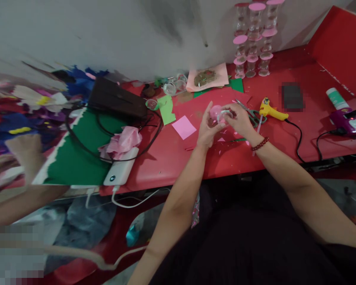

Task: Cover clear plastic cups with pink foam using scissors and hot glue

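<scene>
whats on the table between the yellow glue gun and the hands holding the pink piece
In the head view, scissors lie on the red table between the yellow glue gun and the hands; the right hand partly covers them.

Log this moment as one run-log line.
left hand: holds small round pink piece | right hand: pinches same piece | nearby: yellow glue gun, pink paper square | surface: red table

The small pink piece [216,112] is largely covered by the fingers of both hands, so its shape cannot be told. A dark patch [292,96] on the counter [172,158] is pixelated, as is the lower left corner. The paper flowers [26,107] at the left are smeared by blur and cut off by the edge.
</scene>
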A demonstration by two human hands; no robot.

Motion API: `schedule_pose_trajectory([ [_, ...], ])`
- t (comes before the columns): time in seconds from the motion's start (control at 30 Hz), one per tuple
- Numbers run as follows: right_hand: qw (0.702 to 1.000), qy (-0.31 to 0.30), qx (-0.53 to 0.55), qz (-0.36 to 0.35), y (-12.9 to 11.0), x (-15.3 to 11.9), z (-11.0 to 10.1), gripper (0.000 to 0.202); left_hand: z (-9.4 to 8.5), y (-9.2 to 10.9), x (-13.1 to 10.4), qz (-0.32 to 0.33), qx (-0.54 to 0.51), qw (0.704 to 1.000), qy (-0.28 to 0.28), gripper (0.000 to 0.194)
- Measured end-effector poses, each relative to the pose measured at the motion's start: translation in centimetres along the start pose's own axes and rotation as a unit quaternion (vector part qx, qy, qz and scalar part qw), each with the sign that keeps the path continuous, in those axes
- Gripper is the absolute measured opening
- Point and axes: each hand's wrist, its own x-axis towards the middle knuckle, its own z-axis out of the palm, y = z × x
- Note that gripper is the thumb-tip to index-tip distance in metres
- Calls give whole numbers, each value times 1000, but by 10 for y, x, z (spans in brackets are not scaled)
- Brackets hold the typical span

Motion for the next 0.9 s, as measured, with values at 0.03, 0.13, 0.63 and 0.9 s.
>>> schedule_pose_trajectory([
  [0.03, 1000, -2, -2, 4, 0, 0, 0, 16, 0, 0, 0, 1, -1, 1000, 0, 106],
  [0.13, 1000, -7, -7, 8, 0, 0, 0, 19, 0, -1, 0, 5, -2, 1000, -2, 106],
  [0.63, 1000, -15, 2, 20, 4, -1, 1, 27, 0, -2, 2, -6, -18, 1000, -6, 120],
  [0.9, 1000, -25, -8, 8, 5, -1, 1, 30, 1, 0, 2, -5, -17, 1000, 5, 117],
])
